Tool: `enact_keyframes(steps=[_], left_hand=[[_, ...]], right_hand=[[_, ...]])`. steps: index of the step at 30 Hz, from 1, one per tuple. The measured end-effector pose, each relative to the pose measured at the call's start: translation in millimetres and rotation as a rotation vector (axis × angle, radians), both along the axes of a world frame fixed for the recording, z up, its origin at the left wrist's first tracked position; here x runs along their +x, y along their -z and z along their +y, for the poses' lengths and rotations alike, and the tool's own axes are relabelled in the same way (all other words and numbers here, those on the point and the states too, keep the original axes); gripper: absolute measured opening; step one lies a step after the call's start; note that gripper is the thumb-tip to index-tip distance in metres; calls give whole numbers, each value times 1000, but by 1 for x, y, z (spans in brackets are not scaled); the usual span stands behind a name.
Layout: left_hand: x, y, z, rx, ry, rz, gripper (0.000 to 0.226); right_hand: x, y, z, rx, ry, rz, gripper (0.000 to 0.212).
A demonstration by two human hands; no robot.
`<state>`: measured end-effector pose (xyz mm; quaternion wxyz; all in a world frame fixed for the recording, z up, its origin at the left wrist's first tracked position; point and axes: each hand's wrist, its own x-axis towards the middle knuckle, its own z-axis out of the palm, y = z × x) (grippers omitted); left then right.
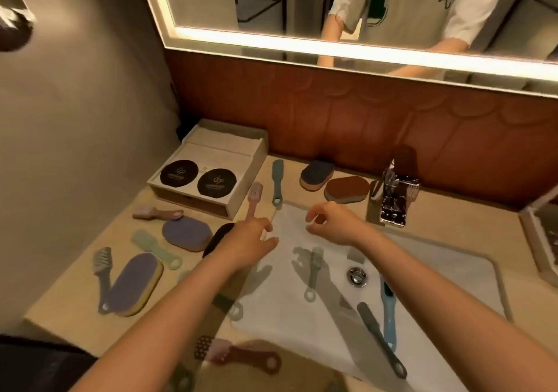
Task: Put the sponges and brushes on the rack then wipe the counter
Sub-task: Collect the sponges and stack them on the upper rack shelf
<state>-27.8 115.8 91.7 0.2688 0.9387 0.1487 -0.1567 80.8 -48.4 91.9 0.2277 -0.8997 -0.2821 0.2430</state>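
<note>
My left hand point(250, 237) hovers at the sink's back left corner, thumb and fingers spread round a thin pale handle point(273, 215), partly covering a black sponge point(218, 236). My right hand point(329, 222) hangs over the sink's back edge, fingers loosely curled and empty. A wooden rack point(241, 162) stands at the back left. Purple sponges point(187, 233) point(137, 283) and pink point(255, 198), teal point(277, 180), green point(157, 250) and grey point(101, 274) brushes lie on the counter point(75, 295). Blue point(317, 174) and brown point(347, 189) sponges lie by the wall.
Three brushes lie in the white sink point(437, 274): grey-green point(314, 271), blue point(388, 316), dark grey point(380, 340). A maroon brush point(241, 357) is on the front edge. The chrome faucet point(392, 201) stands behind the sink, a tray point(531, 240) at the right.
</note>
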Motion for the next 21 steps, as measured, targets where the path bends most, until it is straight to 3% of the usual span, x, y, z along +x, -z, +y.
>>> enact_keyframes(steps=[4, 8, 15, 21], left_hand=[[-3, 28, 27, 127, -163, 40, 56], [0, 53, 43, 264, -238, 111, 73], [9, 77, 60, 442, -90, 161, 76], [10, 80, 64, 507, -65, 109, 69]], right_hand=[[8, 39, 18, -75, 75, 10, 29], [18, 65, 27, -177, 137, -103, 48], [71, 80, 20, -346, 159, -365, 73], [119, 75, 22, -499, 147, -244, 84]])
